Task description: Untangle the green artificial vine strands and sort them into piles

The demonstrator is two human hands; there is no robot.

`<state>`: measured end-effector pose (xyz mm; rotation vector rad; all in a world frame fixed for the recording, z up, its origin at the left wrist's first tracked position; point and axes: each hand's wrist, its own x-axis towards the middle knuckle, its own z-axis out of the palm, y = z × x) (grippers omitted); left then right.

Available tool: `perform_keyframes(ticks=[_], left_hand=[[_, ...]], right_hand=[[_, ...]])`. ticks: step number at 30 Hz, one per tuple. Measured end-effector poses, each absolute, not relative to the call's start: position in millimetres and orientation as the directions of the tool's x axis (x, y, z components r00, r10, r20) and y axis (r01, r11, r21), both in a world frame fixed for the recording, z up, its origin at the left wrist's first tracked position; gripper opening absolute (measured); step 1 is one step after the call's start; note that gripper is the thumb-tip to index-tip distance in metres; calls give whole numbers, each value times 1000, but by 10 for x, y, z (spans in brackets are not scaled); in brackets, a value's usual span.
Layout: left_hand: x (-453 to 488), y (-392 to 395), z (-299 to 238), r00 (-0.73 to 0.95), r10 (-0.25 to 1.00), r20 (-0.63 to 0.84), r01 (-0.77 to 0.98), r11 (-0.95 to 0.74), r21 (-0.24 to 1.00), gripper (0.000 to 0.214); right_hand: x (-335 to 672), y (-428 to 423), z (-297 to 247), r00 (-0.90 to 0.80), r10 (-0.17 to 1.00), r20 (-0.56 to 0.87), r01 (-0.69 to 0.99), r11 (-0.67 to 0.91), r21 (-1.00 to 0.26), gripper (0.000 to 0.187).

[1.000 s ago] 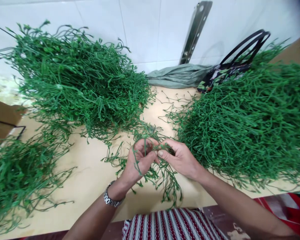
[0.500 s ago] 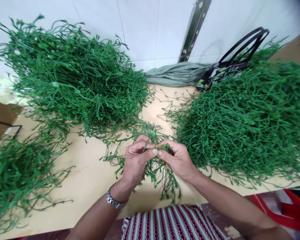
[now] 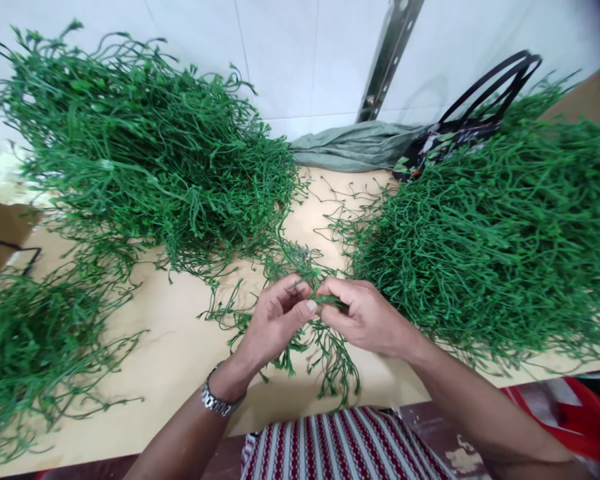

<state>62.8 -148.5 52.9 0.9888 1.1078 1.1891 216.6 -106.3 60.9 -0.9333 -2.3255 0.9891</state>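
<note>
Over the middle of the table, my left hand (image 3: 279, 319) and my right hand (image 3: 363, 313) meet with thumbs and fingertips close together. Both are closed on thin green plastic stems (image 3: 333, 301), which look like artificial plant stems with small budded tips. The exact grip is partly hidden behind the fingers. Beneath and around the hands lies a loose scatter of the same stems (image 3: 337, 363). A large heap of stems (image 3: 145, 153) rises beyond my left hand, and another large heap (image 3: 485, 247) lies beside my right hand.
A smaller stem pile (image 3: 30, 347) is at the left edge, near a cardboard box (image 3: 3, 233). At the back, a grey-green cloth (image 3: 355, 147) and a dark flowered bag (image 3: 430, 150) with black handles lie against the white wall. A metal upright (image 3: 390, 60) stands there.
My right hand has shifted slightly right and turned, its fingers curling more. My left hand has opened out a little from its grip, still at the stems. The heaps stay put.
</note>
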Motion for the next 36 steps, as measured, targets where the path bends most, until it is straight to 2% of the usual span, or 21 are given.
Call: perform_keyframes(ticks=[4,7,10,16,23,26,28,30,33,36], left_hand=[[528,-1448,596,182,978,-105,97,89,991,32],[460,-1428,586,389,905,-172,109,140,984,31],[447,-1431,548,453,874,-176,6,194,981,37],[510,-1469,530,447,885,-133,-122,208,971,45],[569,-1503,489,399,897,-189,-271,312,911,36],[553,-1470,491,334,916,-224,-428,359,829,37],[515,-1435,508,234,948,-217,-513,310,800,37],[476,-1405,528,168,969,-181,-483,241,842,31],[456,-1380,551,138,984,-114,-344,156,926,27],[476,-1357,553,76,992,-99,-343,119,932,20]], right_hand=[[2167,-1086,651,-750,644,153,437,656,-616,10],[2182,-1080,682,-813,569,122,410,709,-574,14],[2209,-1027,711,-879,467,95,298,693,-656,17],[2245,-920,661,-925,377,39,145,448,-882,23],[2189,-941,616,-906,421,37,74,243,-967,14],[2209,-984,604,-896,444,16,8,53,-999,13],[2251,-1001,579,-901,435,-5,-20,-52,-998,16],[2297,-993,547,-870,492,-18,-25,-81,-996,19],[2329,-949,523,-759,651,-18,-26,-57,-998,22],[2293,-929,551,-759,650,-20,-16,-49,-999,23]])
